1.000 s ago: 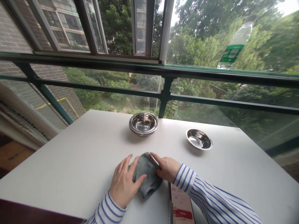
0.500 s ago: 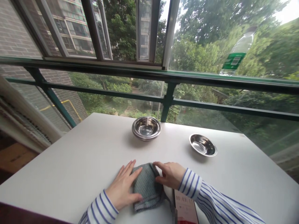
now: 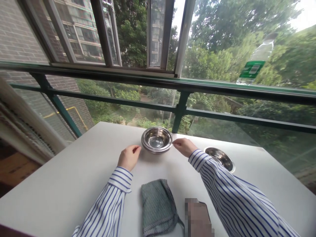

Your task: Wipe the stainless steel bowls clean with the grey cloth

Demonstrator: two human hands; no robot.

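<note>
A stack of nested shiny metal bowls stands upright near the table's far edge. On its left side is my left hand, fingers curled together and tips just beside the rim, with nothing visible in them. From the right, my right hand pinches at the rim, thumb and fingers closed against it. A folded grey-green cloth with a dark edging and a loop lies flat closer to me, touched by neither hand. Behind my right forearm a single shallow metal bowl is partly hidden by the sleeve.
A phone, partly blurred out, lies right of the cloth on the white table. Beyond the table runs a dark green railing before the windows. A plastic bottle with a green label stands on the ledge at right.
Both hands have left the cloth and moved forward to either side of the stacked bowls. The cloth stays on the table, its near edge now lower in view. The view has shifted slightly.
</note>
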